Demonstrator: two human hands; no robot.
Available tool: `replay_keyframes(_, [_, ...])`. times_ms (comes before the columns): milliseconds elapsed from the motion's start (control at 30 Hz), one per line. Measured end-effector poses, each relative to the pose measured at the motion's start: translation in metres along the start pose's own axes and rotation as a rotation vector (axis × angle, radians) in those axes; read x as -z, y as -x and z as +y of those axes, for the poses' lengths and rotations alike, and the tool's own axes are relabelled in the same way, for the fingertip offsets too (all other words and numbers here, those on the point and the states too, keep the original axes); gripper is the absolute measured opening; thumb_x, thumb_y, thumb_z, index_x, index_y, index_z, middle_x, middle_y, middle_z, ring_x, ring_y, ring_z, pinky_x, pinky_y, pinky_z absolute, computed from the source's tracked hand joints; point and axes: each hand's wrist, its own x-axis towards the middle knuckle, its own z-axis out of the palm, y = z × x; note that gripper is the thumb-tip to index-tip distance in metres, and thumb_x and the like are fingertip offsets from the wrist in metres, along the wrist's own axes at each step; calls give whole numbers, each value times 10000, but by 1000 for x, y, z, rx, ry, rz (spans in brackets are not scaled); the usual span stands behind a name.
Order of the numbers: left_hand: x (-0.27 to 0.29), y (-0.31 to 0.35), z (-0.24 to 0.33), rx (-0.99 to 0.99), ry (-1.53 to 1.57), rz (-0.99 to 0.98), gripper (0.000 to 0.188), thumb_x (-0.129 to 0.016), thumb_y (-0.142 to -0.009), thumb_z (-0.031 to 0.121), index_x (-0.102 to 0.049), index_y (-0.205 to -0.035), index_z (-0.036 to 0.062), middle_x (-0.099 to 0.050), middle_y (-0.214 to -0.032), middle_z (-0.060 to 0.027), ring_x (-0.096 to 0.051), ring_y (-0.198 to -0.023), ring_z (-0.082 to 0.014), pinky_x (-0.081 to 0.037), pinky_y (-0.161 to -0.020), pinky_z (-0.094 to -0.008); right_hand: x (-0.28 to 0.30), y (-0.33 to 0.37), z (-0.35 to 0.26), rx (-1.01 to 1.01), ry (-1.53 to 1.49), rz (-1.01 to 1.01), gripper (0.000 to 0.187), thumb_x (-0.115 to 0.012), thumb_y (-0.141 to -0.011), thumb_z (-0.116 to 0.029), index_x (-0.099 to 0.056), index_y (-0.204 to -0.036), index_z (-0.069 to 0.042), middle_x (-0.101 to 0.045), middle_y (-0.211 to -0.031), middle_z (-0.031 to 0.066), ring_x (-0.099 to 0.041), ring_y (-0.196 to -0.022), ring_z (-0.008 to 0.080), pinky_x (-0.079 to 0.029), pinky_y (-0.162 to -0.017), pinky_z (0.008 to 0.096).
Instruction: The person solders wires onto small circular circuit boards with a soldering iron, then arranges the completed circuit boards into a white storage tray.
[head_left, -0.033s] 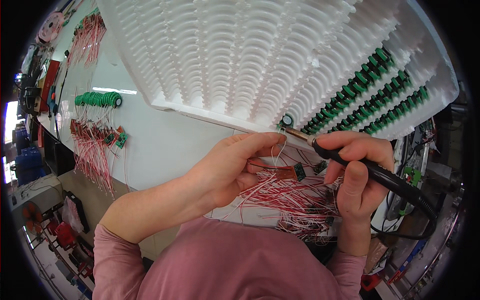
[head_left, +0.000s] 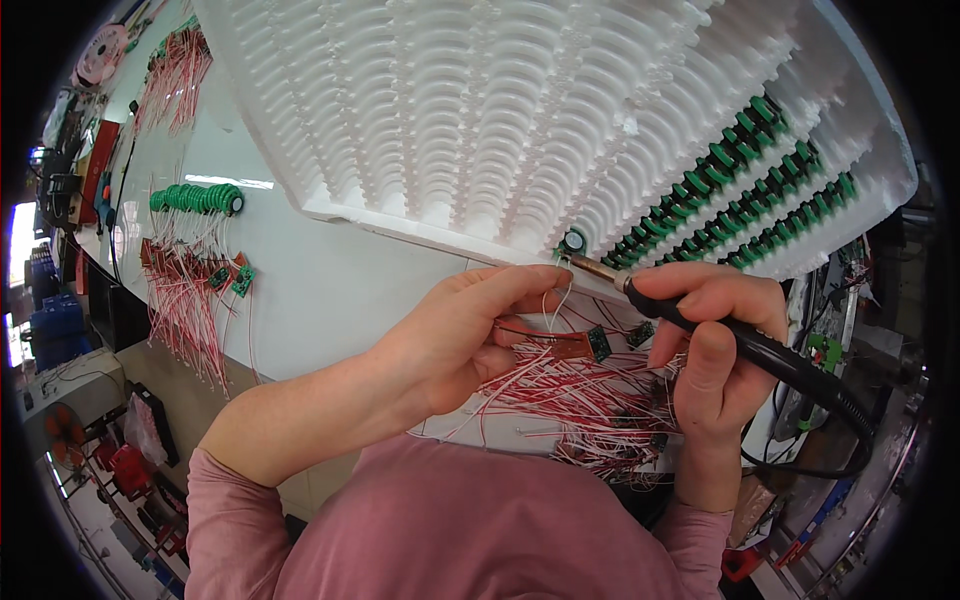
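White wire (head_left: 569, 291) is pinched by the left hand (head_left: 470, 310), just below the coil (head_left: 574, 241), two o'clock from the view's centre at the tray's (head_left: 400, 230) edge; the right hand (head_left: 712, 375) wraps the iron (head_left: 655, 303), aimed toward ten o'clock. Good work likely needs a motionless wire, light iron contact and fingertips clear of heat.

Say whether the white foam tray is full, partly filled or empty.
Partly filled: the foam tray holds green-and-black rings in its right-hand rows, while the grooves on its left show bare white.
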Motion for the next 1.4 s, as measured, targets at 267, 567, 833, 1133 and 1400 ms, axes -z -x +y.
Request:
replay_keyframes(267, [1, 0, 1, 1, 9, -15, 203, -552, -845, 200, -574, -951, 29, -556, -825, -2, -522, -546, -30, -153, -335, -183, 1, -1, 2, 34, 23, -34, 245, -585, -835, -201, -460, -921, -9, -584, -950, 185, -566, -831, 199, -450, -732, 283])
replay_keyframes(567, [2, -1, -1, -9, 14, -24, 211, -564, -836, 205, -577, -950, 28, -552, -823, -3, -443, -504, -15, -164, -342, -177, 1, 0, 2, 59, 28, -38, 237, -579, -837, -193, -460, -920, -7, -583, -941, 184, -566, -858, 219, -446, -761, 298])
replay_keyframes(833, [0, 0, 0, -2, 18, -3, 205, -574, -829, 207, -583, -939, 35, -547, -808, 7, -413, -487, -14, -172, -344, -176, 1, 1, 3, 65, 33, -34, 237, -576, -839, -195, -456, -919, -6, -583, -936, 189, -566, -854, 218, -446, -760, 298])
replay_keyframes(1133, [0, 0, 1, 17, 39, -2, 196, -566, -832, 200, -583, -934, 33, -553, -817, 0, -436, -484, -17, -166, -336, -178, 0, 0, 3, 74, 4, -6, 250, -567, -845, -218, -450, -911, -7, -580, -941, 196, -568, -750, 170, -458, -682, 257])
replay_keyframes(1400, [0, 0, 1, 8, 34, -1, 190, -559, -833, 189, -580, -940, 34, -560, -831, -13, -516, -531, -47, -192, -331, -175, -1, 1, 6, 60, -16, -2, 265, -561, -849, -239, -443, -918, -12, -570, -967, 196, -479, -548, 54, -424, -540, 177])
